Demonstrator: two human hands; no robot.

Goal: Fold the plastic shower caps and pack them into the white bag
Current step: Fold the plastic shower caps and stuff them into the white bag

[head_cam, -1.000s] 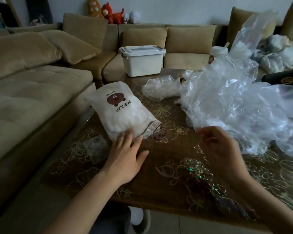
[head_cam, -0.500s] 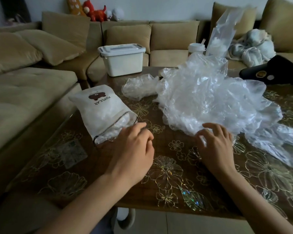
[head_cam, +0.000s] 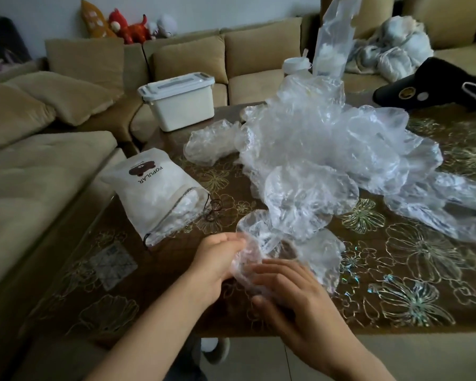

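Both hands are working close together above the near edge of the brown flower-patterned table (head_cam: 396, 292). The left hand (head_cam: 217, 261) and the right hand (head_cam: 294, 295) are each gripping the same clear crumpled plastic shower cap (head_cam: 261, 237), bunching it between them. The cap is trailing back towards the big heap of clear plastic shower caps (head_cam: 327, 149), which is lying ahead and to the right. The white drawstring fabric bag with a brown bear print (head_cam: 151, 193) is lying ahead and to the left of the hands. Its long axis is running from far-left to near-right, and its open mouth is pointing towards the person (caps are already showing inside it). The left hand is sitting nearer that mouth, so packing will probably mean carrying the folded cap leftwards and forwards.
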